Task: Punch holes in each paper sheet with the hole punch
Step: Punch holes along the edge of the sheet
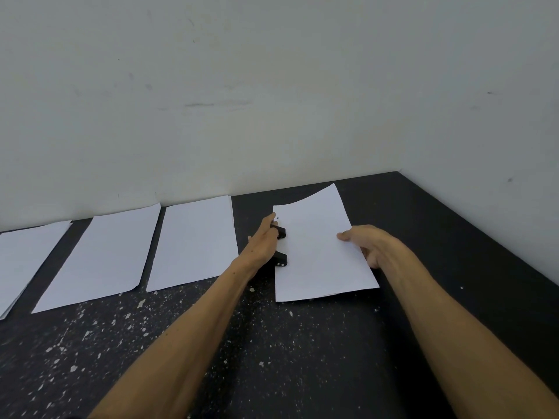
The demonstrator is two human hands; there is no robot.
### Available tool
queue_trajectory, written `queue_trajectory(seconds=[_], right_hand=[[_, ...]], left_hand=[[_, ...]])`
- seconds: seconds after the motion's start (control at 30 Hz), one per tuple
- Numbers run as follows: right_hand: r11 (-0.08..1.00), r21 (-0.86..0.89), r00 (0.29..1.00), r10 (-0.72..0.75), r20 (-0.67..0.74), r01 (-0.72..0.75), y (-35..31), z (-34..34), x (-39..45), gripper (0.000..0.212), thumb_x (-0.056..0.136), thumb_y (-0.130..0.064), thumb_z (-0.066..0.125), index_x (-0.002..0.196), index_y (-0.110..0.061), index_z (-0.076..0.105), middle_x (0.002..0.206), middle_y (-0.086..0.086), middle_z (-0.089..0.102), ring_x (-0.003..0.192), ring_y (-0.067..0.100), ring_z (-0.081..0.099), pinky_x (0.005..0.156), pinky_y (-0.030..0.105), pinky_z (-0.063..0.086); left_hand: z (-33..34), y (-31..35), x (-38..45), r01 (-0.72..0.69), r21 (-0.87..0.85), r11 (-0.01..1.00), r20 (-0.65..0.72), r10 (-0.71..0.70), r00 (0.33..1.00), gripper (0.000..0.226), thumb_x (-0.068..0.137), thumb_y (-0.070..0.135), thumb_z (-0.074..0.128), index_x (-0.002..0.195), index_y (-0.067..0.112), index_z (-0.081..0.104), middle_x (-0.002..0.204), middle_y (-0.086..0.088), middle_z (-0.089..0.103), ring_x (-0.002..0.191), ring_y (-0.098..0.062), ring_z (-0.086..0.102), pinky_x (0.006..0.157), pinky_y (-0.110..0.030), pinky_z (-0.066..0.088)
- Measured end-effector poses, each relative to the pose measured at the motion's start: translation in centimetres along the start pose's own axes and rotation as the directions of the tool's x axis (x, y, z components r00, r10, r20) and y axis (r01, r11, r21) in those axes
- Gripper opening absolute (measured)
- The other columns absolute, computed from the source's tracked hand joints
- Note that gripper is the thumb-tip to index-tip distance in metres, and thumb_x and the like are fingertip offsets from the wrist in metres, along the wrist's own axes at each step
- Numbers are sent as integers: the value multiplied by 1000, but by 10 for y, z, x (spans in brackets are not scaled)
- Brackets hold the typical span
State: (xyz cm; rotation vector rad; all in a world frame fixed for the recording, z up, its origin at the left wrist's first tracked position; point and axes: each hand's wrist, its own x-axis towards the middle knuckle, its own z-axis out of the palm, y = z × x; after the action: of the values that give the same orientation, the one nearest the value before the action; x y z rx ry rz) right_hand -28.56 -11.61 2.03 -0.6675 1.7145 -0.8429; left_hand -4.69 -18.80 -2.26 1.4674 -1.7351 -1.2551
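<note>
At the far left, a plain white paper sheet [27,255] lies flat on the dark, white-flecked surface [272,358], cut off by the frame edge. Beside it, apart by a narrow dark gap, lies a second flat white paper sheet [99,258], and then a third flat white sheet [193,243]. All three reach back to the pale wall [272,86], laid out singly in a row, probably so that each can be taken in turn. Whether they carry holes already cannot be told at this size.

Next comes the left hand [263,243], lying with straight fingers over the top of a small black hole punch [280,246], of which only two black ends show past the hand. It looks set to press down, the flat hand spreading force over the lever.

The fourth white sheet [317,246] has its left long edge tucked into the punch; a small dark dot near its upper left edge may be a hole. Its far end curls up off the surface.

The right hand [367,244] pinches that sheet's right edge, thumb on top and fingers beneath, seemingly to keep it square in the slot.
</note>
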Motion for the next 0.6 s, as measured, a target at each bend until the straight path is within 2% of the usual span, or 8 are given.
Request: queue_trajectory(seconds=[0.1,0.33,0.6], right_hand=[[1000,6,1000,-6,1,6,3,0,0,23,100,-14,66,121,-3,64,116,18,73,106,39,72,100,58,55],[1000,7,1000,-14,-12,15,4,2,2,23,99,-15,66,119,-4,66,114,17,74,104,38,73,100,57,56],[999,26,1000,-18,-18,19,0,3,5,23,100,-14,66,120,-2,65,117,17,73,107,37,71,102,55,54]], left_hand=[[0,1,-1,-16,14,1000,-5,16,1000,69,90,32,24,158,40,22,163,5,33,156,-31,12,127,-51,8],[-2,1,-2,1,-14,1000,3,-1,1000,68,88,34,26,156,44,25,163,13,34,157,-26,11,127,-50,8],[-2,7,-2,46,-14,999,-12,-47,999,76,84,61,18,158,43,24,165,9,30,158,-28,5,126,-54,5]])
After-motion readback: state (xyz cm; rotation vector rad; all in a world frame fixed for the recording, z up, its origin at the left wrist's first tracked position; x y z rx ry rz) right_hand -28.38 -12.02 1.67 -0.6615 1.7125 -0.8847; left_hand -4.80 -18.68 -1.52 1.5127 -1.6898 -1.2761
